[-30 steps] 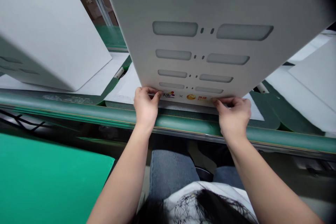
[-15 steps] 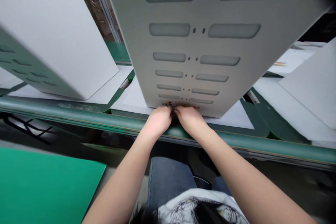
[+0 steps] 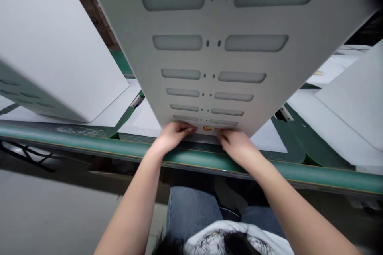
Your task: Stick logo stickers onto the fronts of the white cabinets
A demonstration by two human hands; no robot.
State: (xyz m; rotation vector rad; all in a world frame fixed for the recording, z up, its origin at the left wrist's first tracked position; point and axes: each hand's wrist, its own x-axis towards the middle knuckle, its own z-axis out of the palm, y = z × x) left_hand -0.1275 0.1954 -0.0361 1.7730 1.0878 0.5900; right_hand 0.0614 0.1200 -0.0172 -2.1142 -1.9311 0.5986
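Observation:
A tall white cabinet (image 3: 254,103) with two columns of slot-shaped recesses stands in front of me, its lower front edge close by. Low on that face is a small orange and red printed mark (image 3: 207,128). My left hand (image 3: 173,135) is at the left end of the print, its fingertips closed together against the cabinet. At the right end, my right hand (image 3: 237,143) has its fingers curled in, also touching the face. Whatever either hand pinches is too small or hidden to make out.
The cabinet stands on a white sheet (image 3: 272,137) over a green line with a rounded front rail (image 3: 197,159). Another white cabinet (image 3: 74,63) stands at the left, and a white panel (image 3: 356,103) lies at the right. Metal brackets sit between the green sections.
My hands have moved apart, left and right, from the middle of the print, uncovering its orange mark. The green sheet at lower left has left the view.

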